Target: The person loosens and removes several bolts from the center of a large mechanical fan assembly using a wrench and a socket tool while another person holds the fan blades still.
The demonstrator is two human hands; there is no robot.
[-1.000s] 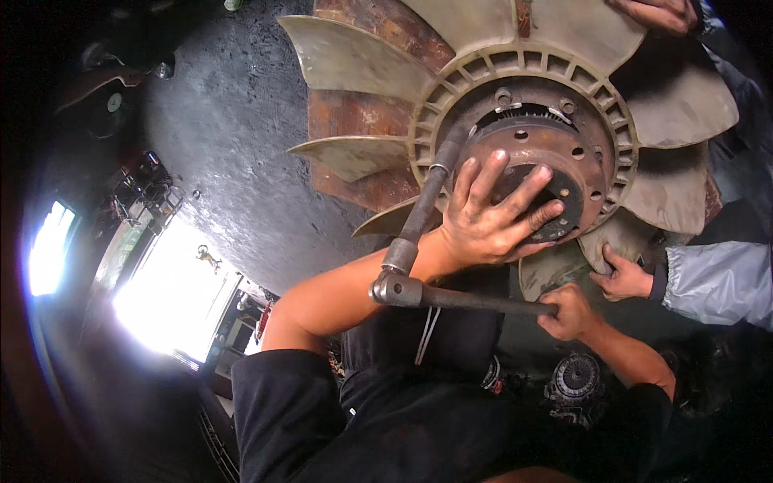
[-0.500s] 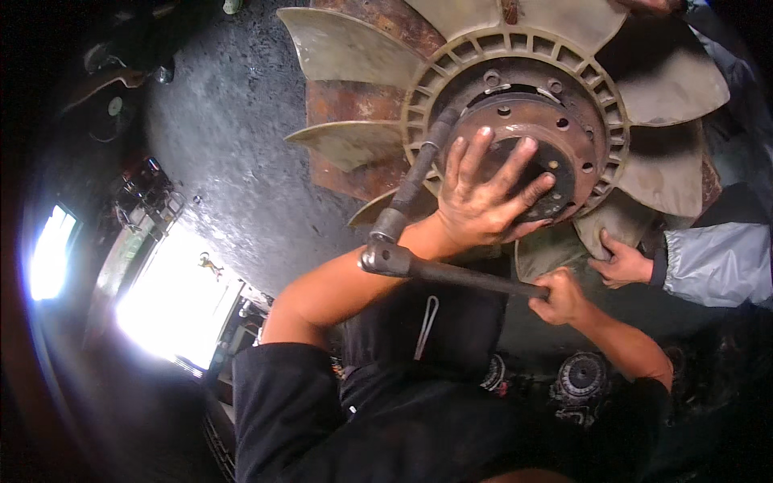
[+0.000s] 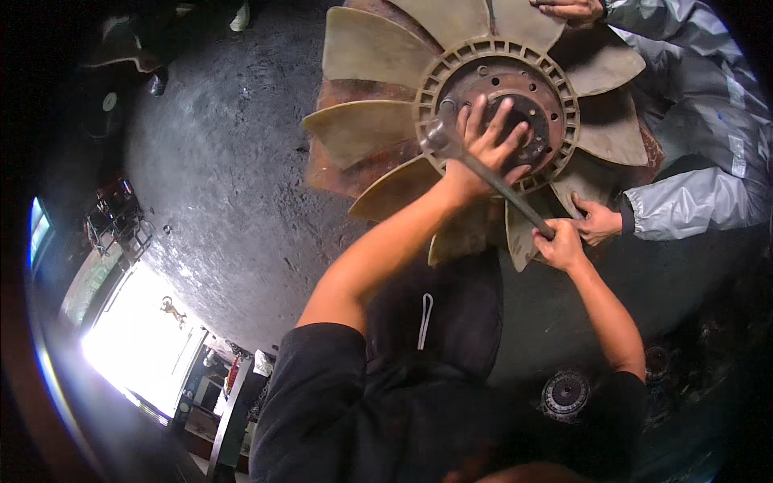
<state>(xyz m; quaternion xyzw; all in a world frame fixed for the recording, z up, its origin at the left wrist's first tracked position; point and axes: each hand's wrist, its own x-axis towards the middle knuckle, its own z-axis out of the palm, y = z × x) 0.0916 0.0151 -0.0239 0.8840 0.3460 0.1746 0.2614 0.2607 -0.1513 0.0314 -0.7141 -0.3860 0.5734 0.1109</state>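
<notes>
A large beige fan (image 3: pixel 372 50) with broad blades and a rusty bolted hub (image 3: pixel 553 97) fills the upper middle. My left hand (image 3: pixel 485 149) lies on the hub's dark centre, fingers spread. In my right hand (image 3: pixel 562 244) is the handle end of a long metal socket wrench (image 3: pixel 503 187). The wrench slants up and left across my left wrist. Its head is over the bolt ring on the hub's left side; whether the socket sits on a bolt is hidden.
A co-worker in a silvery jacket (image 3: pixel 696 201) stands on the right. One of their hands (image 3: pixel 596 220) touches a lower blade, the other (image 3: pixel 572 8) is at the top blade. Rusty metal (image 3: pixel 334 169) shows beneath the fan. A round dark part (image 3: pixel 565 394) lies at lower right.
The view has shifted, and the fan appears smaller. The wrench head has come closer to the hub's left side, and its handle now slopes more steeply. Both my hands keep their places.
</notes>
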